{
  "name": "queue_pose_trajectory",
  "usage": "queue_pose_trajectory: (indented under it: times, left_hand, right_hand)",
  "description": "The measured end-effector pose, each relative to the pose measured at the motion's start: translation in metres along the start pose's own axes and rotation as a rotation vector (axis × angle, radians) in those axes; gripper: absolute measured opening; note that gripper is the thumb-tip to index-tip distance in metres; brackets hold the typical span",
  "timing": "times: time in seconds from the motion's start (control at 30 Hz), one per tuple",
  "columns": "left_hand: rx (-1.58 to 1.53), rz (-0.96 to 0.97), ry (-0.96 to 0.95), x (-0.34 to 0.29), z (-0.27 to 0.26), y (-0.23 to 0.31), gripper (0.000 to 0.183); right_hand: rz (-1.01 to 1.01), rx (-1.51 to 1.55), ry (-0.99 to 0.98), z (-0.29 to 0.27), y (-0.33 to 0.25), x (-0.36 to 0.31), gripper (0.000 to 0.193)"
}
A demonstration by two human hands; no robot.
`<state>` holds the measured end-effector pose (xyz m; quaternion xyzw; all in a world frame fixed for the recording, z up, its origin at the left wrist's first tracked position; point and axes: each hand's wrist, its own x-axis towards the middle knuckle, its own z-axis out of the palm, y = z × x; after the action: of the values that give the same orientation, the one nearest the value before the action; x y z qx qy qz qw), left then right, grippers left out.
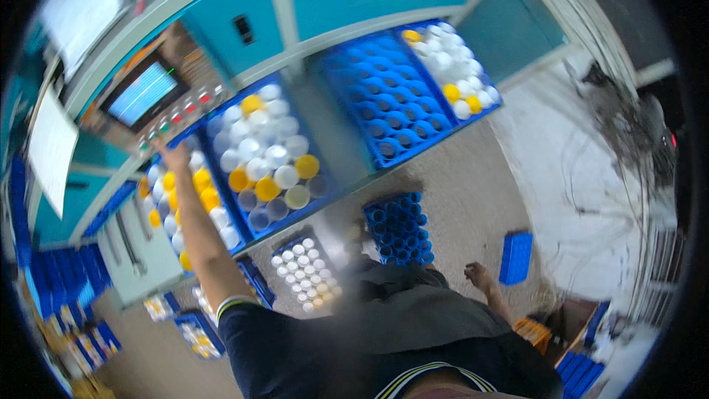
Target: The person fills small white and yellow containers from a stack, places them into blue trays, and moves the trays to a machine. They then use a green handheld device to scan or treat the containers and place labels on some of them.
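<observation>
The worker's L hand [173, 155] is at the btn row [176, 116] on the ctrl panel [198, 66], grip too blurred to tell, R hand [481, 276] hangs loosely open, & a wrong btn could get hit bc they're set close, or cups [210, 198] knocked if the L forearm [205, 240] dips.

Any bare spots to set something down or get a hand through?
Bench strip between the white-and-yellow cups and blue tray looks free, though blurred; also floor between the blue tubes and blue box. Crowded: packed crates left of the strip, and by the left hand near the buttons.
</observation>
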<state>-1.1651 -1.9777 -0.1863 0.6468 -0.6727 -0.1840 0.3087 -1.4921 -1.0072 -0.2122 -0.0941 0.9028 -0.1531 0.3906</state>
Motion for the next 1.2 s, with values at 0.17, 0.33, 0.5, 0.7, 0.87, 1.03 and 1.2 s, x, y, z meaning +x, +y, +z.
queue_pose_trajectory:
  times: [0.17,0.33,0.5,0.7,0.87,1.03,1.2]
  left_hand:
    - [-0.273,-0.218,-0.132,-0.011,-0.022,0.008,0.093]
    - [-0.342,-0.255,-0.070,-0.037,-0.020,0.032,0.076]
    - [-0.386,-0.233,-0.360,-0.152,0.059,0.063,0.045]
    - [-0.479,-0.357,-0.336,-0.395,0.128,0.150,0.017]
    - [-0.471,-0.791,-0.390,-0.555,0.137,0.233,0.021]
    - [-0.488,-0.648,-0.429,-0.596,0.144,0.296,0.025]
    - [0.362,-0.120,-0.116,-0.580,0.200,0.349,0.055]
  right_hand:
    - [0.093,-0.097,-0.113,-0.016,-0.049,0.003,0.042]
    - [-0.001,-0.185,-0.090,-0.030,-0.062,0.038,0.043]
    - [-0.019,-0.079,-0.155,-0.051,-0.063,0.083,0.041]
    - [-0.108,0.202,-0.223,-0.124,-0.100,0.205,0.040]
    - [-0.251,0.567,0.018,-0.208,-0.182,0.354,0.047]
    - [-0.058,1.262,-0.250,-0.260,-0.234,0.427,0.041]
    - [-0.026,1.161,-0.303,-0.275,-0.238,0.411,0.043]
